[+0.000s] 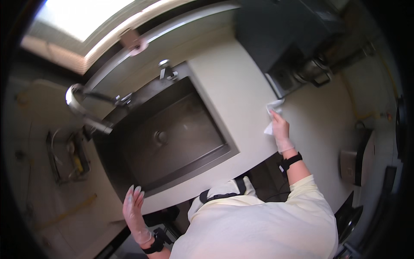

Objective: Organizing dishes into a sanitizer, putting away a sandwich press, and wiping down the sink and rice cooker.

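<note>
My right hand (pixel 280 129), in a clear glove, grips a crumpled white cloth or paper towel (pixel 274 105). The cloth lies against the pale countertop (pixel 223 94), to the right of the sink. My left hand (pixel 132 212), also gloved, is raised near the sink's front left corner with nothing in it; its fingers are extended and slightly curved. Between my hands lies a dark rectangular sink (pixel 186 129) with a round drain (pixel 160 137) in its bottom. Over its left end curves a chrome faucet (pixel 85 111).
A small chrome fitting (pixel 165 69) stands on the sink's back rim. Right of the cloth are a metal pot or kettle (pixel 312 73) and a large dark appliance (pixel 271 29). A toaster-like appliance (pixel 354 162) sits far right. A wire caddy (pixel 69 158) is at left.
</note>
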Action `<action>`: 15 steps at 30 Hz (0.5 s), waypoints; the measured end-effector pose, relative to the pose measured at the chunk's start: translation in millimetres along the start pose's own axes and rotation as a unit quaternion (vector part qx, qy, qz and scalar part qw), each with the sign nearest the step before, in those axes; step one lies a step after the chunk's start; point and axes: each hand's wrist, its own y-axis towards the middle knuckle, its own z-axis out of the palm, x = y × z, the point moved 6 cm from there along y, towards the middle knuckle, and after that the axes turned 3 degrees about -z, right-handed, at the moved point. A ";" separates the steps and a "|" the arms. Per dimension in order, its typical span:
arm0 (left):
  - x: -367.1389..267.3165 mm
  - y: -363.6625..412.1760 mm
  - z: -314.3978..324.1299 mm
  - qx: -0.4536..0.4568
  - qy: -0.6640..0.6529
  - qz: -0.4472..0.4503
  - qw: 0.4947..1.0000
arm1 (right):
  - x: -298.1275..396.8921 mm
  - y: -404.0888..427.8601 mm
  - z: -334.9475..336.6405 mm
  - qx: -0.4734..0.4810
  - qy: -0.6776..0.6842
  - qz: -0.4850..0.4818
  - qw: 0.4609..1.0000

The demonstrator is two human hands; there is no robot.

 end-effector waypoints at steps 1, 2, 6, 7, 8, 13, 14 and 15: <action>2.1 0.8 -9.1 0.006 -0.012 -0.004 1.000 | 23.3 11.4 20.1 0.023 0.187 0.033 0.982; 5.7 1.1 -19.3 0.014 -0.024 -0.008 1.000 | 48.2 19.6 42.2 0.052 0.364 0.070 0.927; 24.1 -1.3 -68.1 -0.037 -0.089 -0.010 0.995 | 138.9 20.8 145.3 0.265 0.342 0.073 0.899; 31.6 -3.3 -78.6 -0.043 -0.103 -0.008 0.994 | 165.7 15.7 172.2 0.342 0.311 0.062 0.885; 43.8 -5.3 -93.2 -0.065 -0.116 -0.019 0.991 | 193.6 11.6 194.3 0.323 0.208 0.080 0.920; 74.1 -29.0 -133.6 -0.167 -0.150 -0.062 0.973 | 346.3 13.6 226.6 -0.073 -0.054 -0.585 0.806; 76.2 -33.0 -133.3 -0.185 -0.164 -0.082 0.965 | 357.0 17.7 238.6 -0.090 -0.146 -0.616 0.769; 74.4 -36.7 -132.7 -0.189 -0.168 -0.077 0.964 | 360.4 24.0 249.6 -0.092 -0.141 -0.621 0.766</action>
